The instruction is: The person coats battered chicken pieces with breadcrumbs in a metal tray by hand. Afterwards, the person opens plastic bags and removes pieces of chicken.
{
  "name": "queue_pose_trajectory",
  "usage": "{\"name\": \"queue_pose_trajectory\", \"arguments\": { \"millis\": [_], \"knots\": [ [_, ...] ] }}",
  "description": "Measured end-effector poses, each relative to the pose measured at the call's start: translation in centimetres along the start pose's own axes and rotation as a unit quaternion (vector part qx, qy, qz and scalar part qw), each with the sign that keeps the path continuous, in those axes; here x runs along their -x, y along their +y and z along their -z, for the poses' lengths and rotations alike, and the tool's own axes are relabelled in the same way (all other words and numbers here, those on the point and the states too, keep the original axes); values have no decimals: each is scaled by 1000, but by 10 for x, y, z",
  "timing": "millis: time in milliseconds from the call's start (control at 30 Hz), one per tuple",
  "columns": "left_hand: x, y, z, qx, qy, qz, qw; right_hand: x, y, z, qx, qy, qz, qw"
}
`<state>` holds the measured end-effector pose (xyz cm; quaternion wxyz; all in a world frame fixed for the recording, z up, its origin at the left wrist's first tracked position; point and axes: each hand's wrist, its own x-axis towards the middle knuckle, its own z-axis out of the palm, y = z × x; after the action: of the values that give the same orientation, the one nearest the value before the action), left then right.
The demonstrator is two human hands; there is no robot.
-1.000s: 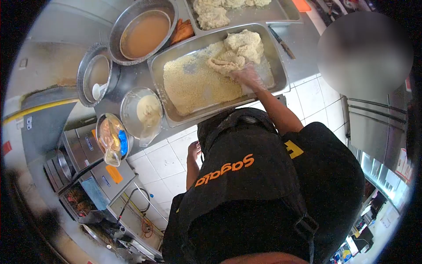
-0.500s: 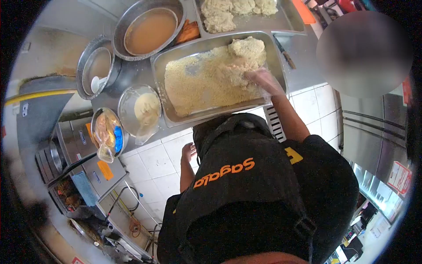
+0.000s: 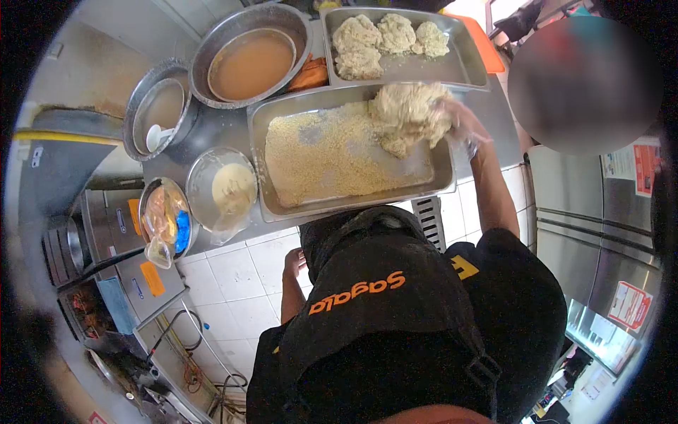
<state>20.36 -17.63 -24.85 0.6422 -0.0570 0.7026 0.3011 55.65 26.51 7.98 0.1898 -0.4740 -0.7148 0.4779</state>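
My right hand (image 3: 466,124), in a clear plastic glove, is closed on the right side of a big breaded meat piece (image 3: 413,116), blurred by motion. It is over the far right end of a metal tray (image 3: 265,187) of crumbs (image 3: 318,155). Whether one piece or two make up this lump I cannot tell. My left hand (image 3: 295,261) hangs low beside my black apron (image 3: 381,297), over the floor tiles, with its fingers loosely apart and nothing seen in it. Farther back, a second metal tray (image 3: 452,71) holds several breaded pieces (image 3: 359,42).
Left of the crumb tray stands a clear bowl of pale batter (image 3: 234,187). Beyond are a large basin of brownish liquid (image 3: 254,63) and a smaller basin with a white scoop (image 3: 157,136). A bowl with plastic bags (image 3: 166,219) sits at the counter's left. Another person stands at the far right.
My right hand has moved up and right from the crumbs, raising the breaded piece toward the tray's far right corner. My left hand still hangs down. The view has shifted slightly.
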Motion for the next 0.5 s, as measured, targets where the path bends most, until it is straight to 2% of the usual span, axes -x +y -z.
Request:
{"name": "queue_pose_trajectory", "arguments": {
  "millis": [33, 100, 167, 267, 300, 367, 433, 467, 500],
  "knots": [
    [1, 0, 0, 5, -3, -5, 1000, -10, -18, 4, -81, 22, -77, 993],
    [-2, -2, 4, 14, -14, -8, 1000, -39, -29, 5, -264, 51, -152, 951],
    [-21, -11, 12, 20, -31, -4, 999, -78, -25, 6, -458, 64, -143, 875],
    [-27, -10, 14, 23, -32, 26, 999, -126, -19, 4, -317, 178, -164, 917],
    [-21, -7, 13, 23, -45, 18, 999, -145, -9, 4, -328, 176, -169, 913],
    [-19, -8, 10, 31, -9, 15, 999, -190, 27, -1, -350, 171, -178, 904],
    [-14, -7, 10, 34, -4, 18, 999, -237, 115, -12, -366, 140, 12, 920],
    [-22, -14, 18, 50, -25, 18, 998, -260, 157, -18, -381, 116, 106, 911],
    [-25, -21, 23, 54, -39, 6, 998, -258, 158, -20, -443, 100, 37, 890]
  ]
}}
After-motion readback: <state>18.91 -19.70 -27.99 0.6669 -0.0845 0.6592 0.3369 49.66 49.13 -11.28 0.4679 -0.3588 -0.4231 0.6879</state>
